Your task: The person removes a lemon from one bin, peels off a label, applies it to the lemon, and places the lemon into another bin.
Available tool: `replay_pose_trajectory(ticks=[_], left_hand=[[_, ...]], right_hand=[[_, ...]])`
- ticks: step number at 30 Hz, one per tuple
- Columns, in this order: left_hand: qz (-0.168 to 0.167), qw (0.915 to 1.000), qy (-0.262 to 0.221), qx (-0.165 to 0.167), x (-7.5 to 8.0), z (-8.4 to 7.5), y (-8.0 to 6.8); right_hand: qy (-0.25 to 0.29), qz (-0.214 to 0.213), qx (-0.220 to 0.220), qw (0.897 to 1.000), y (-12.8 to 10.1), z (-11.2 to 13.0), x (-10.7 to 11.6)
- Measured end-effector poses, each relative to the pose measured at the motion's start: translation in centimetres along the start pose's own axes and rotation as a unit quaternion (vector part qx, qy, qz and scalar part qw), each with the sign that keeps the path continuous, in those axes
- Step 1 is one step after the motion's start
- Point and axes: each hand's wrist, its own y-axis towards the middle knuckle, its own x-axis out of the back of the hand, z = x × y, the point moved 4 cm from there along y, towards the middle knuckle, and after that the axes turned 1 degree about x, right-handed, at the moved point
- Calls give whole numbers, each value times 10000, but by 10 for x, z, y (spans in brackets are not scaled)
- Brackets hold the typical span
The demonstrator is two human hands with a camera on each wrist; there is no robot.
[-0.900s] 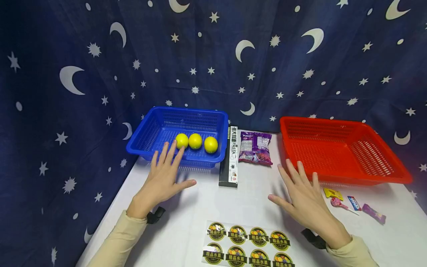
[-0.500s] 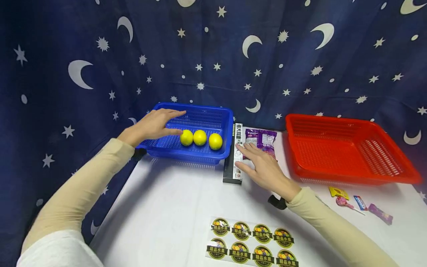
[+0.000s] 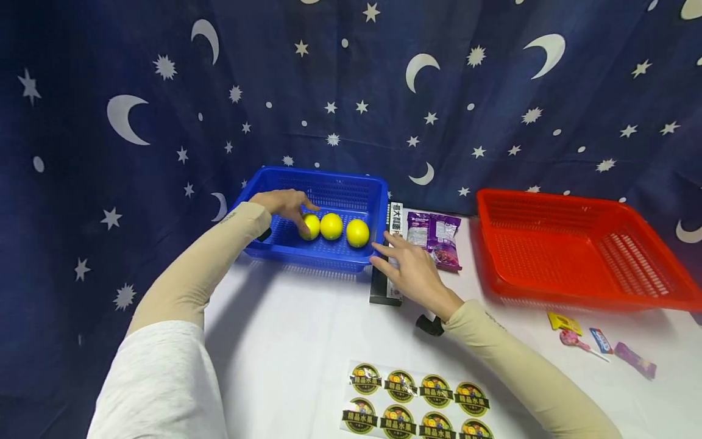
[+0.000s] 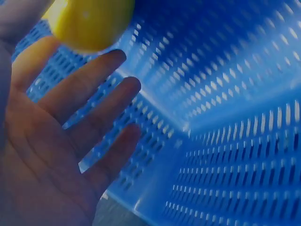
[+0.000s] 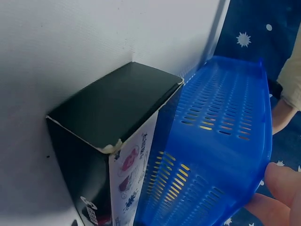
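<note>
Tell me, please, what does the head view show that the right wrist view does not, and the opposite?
Only the head view: the red basket, the purple packet, the sticker sheet, the small sweets, and the three yellow balls seen from above.

Only the right wrist view: the pale, worn corner of the black box, and glimpses of yellow through the slots in the blue basket.

Both: that box and basket, part of the left hand and the right hand, the white tabletop and the starry curtain.
</note>
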Motion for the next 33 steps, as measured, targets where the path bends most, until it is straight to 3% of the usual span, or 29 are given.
replay_pose_trajectory(ticks=[9, 16, 20, 23, 27, 30, 33], left_hand=[[-319, 9989, -341, 2, -2, 4, 5], [-634, 9978, 197, 88, 1, 10, 3], [-776, 9966, 252, 112, 5, 14, -4], [-986, 9949, 229, 8, 12, 13, -17], [-1523, 9877, 305, -183, 24, 1, -44], [-2110, 9762, 366, -344, 29, -15, -69], [-2727, 9589, 447, -644, 25, -38, -95]], right_hand=[[43, -144, 72, 9999, -2, 1, 1], [26, -28, 123, 9999, 1, 0, -1], [85, 95, 124, 9998, 2, -1, -3], [190, 79, 97, 9997, -3, -5, -1], [321, -61, 7, 9995, -18, -17, 7], [445, -165, -78, 9988, -33, -28, 17], [608, -198, -219, 9977, -50, -38, 26]])
